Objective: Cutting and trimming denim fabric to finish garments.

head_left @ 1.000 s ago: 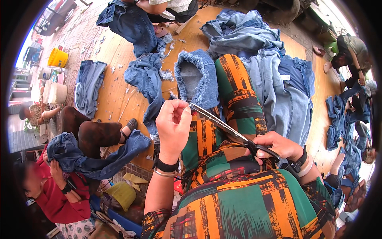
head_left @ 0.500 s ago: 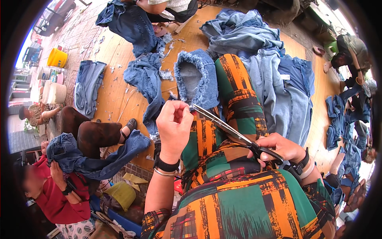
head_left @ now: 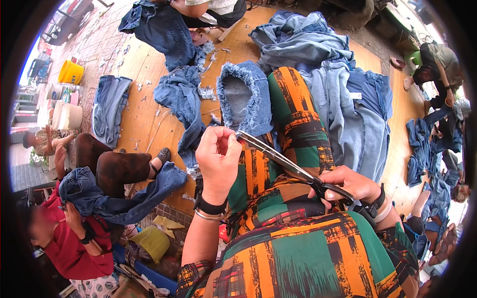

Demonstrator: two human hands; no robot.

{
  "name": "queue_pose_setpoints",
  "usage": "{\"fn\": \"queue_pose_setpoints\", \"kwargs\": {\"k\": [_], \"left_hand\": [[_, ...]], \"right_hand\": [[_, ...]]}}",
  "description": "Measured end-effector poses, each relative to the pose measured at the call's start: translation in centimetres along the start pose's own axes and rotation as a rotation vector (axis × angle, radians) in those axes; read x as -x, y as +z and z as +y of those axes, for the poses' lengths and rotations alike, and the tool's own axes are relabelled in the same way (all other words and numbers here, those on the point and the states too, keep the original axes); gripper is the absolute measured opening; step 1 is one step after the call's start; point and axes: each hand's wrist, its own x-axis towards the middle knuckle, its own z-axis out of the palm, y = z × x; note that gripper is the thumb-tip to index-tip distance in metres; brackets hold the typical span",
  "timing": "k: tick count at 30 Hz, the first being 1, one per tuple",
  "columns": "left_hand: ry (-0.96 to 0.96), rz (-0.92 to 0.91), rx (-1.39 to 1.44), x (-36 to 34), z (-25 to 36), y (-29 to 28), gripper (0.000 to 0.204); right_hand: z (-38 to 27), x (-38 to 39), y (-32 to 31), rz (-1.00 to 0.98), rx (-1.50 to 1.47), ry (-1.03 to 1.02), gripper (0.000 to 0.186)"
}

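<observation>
The right hand is clamped on the handles of the scissors; the blades point forward and to the left, above the lap. The left hand is raised, with thumb and index fingertip together at the blade tips. Whether the fingertips touch the blades or pinch any material cannot be determined. A black band and a metal bangle encircle the left wrist.

The denim leg is located just beyond the blade tips, beside the raised knee; its frayed end faces the left. Dark jeans lie to its left on the board, among lint scraps. Pale jeans lie to the right of the knee. At the far left, a folded pair lies near the board's edge. Nearer, a co-worker in red handles blue jeans.
</observation>
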Motion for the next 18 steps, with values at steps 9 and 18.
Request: {"fn": "queue_pose_setpoints", "kwargs": {"k": [9, 18], "left_hand": [[0.0, 0.012, 0.004, 0.2, 0.2, 0.0, 0.009], [0.082, 0.0, -0.082, -0.5, 0.1, 0.5, 0.006]], "right_hand": [[-0.4, -0.1, 0.1, -0.001, -0.08, 0.025, 0.039], [-0.8, 0.4, 0.3, 0.023, -0.097, 0.044, 0.041]]}}
